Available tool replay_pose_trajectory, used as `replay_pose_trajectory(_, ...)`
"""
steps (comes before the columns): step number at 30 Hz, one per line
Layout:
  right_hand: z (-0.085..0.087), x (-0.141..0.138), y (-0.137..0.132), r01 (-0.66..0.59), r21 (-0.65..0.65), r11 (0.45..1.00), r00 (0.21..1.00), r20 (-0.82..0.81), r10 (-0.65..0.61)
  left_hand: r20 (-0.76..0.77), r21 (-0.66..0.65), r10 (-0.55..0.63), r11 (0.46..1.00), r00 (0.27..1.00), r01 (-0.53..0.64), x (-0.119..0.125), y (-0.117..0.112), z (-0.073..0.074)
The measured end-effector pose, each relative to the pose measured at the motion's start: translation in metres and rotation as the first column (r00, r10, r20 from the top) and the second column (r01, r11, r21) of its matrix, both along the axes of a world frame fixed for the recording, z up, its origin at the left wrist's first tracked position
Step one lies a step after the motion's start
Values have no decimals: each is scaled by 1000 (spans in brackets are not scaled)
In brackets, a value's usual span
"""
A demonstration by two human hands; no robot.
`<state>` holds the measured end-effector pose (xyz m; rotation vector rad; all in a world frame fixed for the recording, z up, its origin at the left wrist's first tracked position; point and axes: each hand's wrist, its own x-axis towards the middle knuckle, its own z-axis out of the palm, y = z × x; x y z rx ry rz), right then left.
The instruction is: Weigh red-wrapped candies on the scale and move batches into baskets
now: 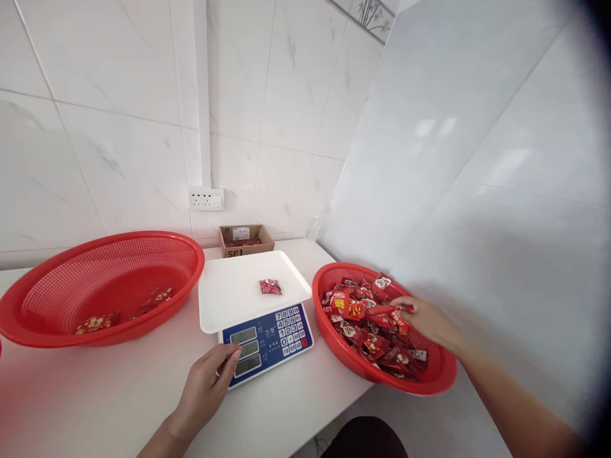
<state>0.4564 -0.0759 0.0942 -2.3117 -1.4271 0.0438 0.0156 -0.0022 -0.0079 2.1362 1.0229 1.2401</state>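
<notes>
My right hand (427, 321) is over a red plastic basket (329, 337) heaped with small red snack packets (351, 331). Its fingers pinch one red snack packet (382, 310) by the end. My left hand (209, 381) is at the front left of a digital scale (274, 364), its thumb and fingers drawn together beside the display, and I see nothing in them. On the scale's white pan (229, 292) lies a single small red-and-pink packet (270, 287), toward the right side.
At the left stands a larger red basket (143, 242) with a few packets (97, 322) at its bottom. Behind the scale sits a small cardboard box (247, 251) with red items inside. A clear plastic cup (314, 228) stands by the wall. The white table's (305, 407) front edge runs below the right basket.
</notes>
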Motion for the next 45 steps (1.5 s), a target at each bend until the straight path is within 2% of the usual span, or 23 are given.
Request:
replay_pose_trajectory(2,13,-7,4,28,-6,1000,1000,10,-27,0,-2,-5,1000,1000,5,0,0,0)
replay_pose_trajectory(5,27,-28,19,69,102,992,997,-36,-65,-10,2,-22,1000,1000,22,2,-3,1)
replay_pose_trajectory(7,30,-51,35,26,162,986,994,-106,-9,-20,6,-31,999,999,32,2,-4,2)
replay_pose_trajectory(10,26,-100,64,-170,219,961,964,-168,208,-34,3,-27,1000,999,27,2,-5,2)
replay_pose_trajectory(13,19,-157,93,-383,147,912,904,-142,403,-45,-2,-12,1000,999,12,0,-4,1)
replay_pose_trajectory(16,10,-203,119,-545,47,837,837,-20,546,-49,-1,1,1000,999,-1,-1,-3,0)
replay_pose_trajectory(19,4,-229,142,-665,-68,744,730,155,666,-48,11,8,1000,999,-7,-1,-3,0)
replay_pose_trajectory(21,3,-237,155,-679,-143,720,676,258,690,-45,26,10,1000,999,-9,-1,-3,2)
replay_pose_trajectory(22,3,-239,160,-666,-158,729,675,290,679,-47,34,13,999,999,-12,-1,-4,3)
replay_pose_trajectory(24,4,-242,168,-619,-118,777,733,270,625,-58,53,23,998,998,-19,-1,-5,4)
replay_pose_trajectory(26,4,-244,172,-579,-13,815,807,131,575,-72,66,28,998,997,-23,0,-5,4)
replay_pose_trajectory(27,3,-245,173,-571,30,820,821,33,570,-75,67,28,997,997,-23,0,-5,4)
replay_pose_trajectory(30,-4,-247,173,-584,53,810,792,-183,583,-68,60,20,998,997,-16,0,-6,4)
replay_pose_trajectory(33,-9,-248,173,-573,35,819,807,-151,571,-69,55,8,998,998,-4,0,-6,5)
replay_pose_trajectory(38,-5,-254,176,-513,52,857,847,-129,516,-77,54,-2,999,997,6,1,-7,4)
replay_pose_trajectory(45,-13,-266,194,-561,-16,828,822,-127,555,-79,52,-6,999,997,10,0,-5,3)
